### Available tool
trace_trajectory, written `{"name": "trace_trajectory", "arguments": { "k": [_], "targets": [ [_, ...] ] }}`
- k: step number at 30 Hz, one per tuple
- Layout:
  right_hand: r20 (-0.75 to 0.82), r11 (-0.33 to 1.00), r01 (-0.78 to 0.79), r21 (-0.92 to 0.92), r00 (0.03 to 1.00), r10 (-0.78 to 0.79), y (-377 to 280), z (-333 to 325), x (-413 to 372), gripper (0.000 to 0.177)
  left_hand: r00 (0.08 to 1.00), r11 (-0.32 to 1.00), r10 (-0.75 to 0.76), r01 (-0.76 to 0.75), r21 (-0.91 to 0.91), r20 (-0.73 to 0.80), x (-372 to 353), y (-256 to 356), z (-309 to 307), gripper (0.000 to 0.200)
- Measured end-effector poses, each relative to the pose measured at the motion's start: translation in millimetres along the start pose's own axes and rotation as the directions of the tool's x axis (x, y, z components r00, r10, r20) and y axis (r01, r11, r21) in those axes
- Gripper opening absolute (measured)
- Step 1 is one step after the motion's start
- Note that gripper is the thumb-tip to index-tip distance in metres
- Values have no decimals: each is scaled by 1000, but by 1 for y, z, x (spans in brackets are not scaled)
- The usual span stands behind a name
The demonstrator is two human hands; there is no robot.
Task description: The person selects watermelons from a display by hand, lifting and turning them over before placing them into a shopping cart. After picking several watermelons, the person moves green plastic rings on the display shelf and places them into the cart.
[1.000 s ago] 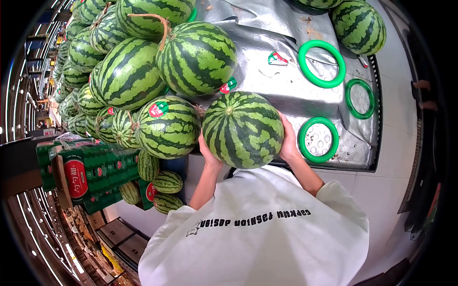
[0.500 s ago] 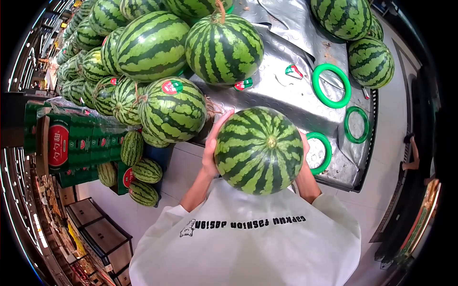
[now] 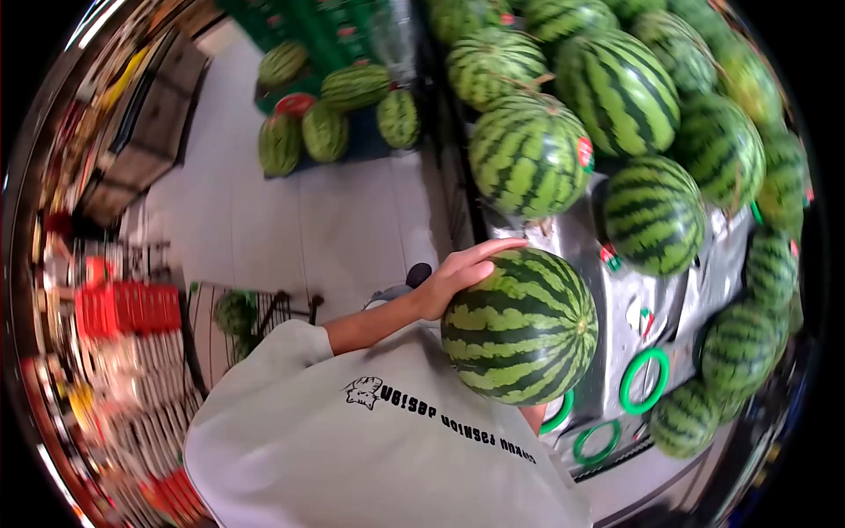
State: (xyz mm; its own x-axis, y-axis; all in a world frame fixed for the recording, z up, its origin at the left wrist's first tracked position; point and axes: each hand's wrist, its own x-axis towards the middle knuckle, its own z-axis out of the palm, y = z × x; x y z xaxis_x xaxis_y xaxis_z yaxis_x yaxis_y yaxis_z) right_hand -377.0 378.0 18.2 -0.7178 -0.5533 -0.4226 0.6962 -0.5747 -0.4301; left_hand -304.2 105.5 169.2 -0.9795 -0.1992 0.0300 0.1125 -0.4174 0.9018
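A large round striped watermelon (image 3: pixel 519 327) is held up in front of my chest, its pale end spot facing right. My left hand (image 3: pixel 462 275) lies over its upper left side, fingers stretched along the rind. Below the melon only a bit of the wrist of my right hand (image 3: pixel 533 417) shows; its fingers are hidden behind the fruit, which it supports from the far side. Just beyond is a silver-covered display table (image 3: pixel 620 304), where another watermelon (image 3: pixel 653 216) rests nearest to the held one.
Many watermelons (image 3: pixel 616 92) are piled along the display. Green rings (image 3: pixel 644 380) lie on the silver sheet. Smaller melons (image 3: pixel 326 132) sit low by green boxes (image 3: pixel 304 31). At left stand a shopping cart (image 3: pixel 233 321) holding a dark green item and red baskets (image 3: pixel 128 308).
My view has swung left, bringing the floor, cart and baskets into sight. The watermelon stays held and has turned with me; my right hand has gone out of sight behind it.
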Motion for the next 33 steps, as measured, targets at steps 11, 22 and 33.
{"name": "trace_trajectory", "arguments": {
  "k": [11,22,33],
  "targets": [
    [151,807,-380,-453,859,489,48,65,27,51,833,940,268,-336,-58,-484,-146,-21,-13,57],
    [219,618,-444,-648,669,710,164,120,-54,52,521,843,361,-537,31,-774,-345,-34,1,58],
    [187,381,-510,-771,390,902,290,172,-146,54,29,652,230,-746,132,-973,-503,-60,29,68]
  ]
}}
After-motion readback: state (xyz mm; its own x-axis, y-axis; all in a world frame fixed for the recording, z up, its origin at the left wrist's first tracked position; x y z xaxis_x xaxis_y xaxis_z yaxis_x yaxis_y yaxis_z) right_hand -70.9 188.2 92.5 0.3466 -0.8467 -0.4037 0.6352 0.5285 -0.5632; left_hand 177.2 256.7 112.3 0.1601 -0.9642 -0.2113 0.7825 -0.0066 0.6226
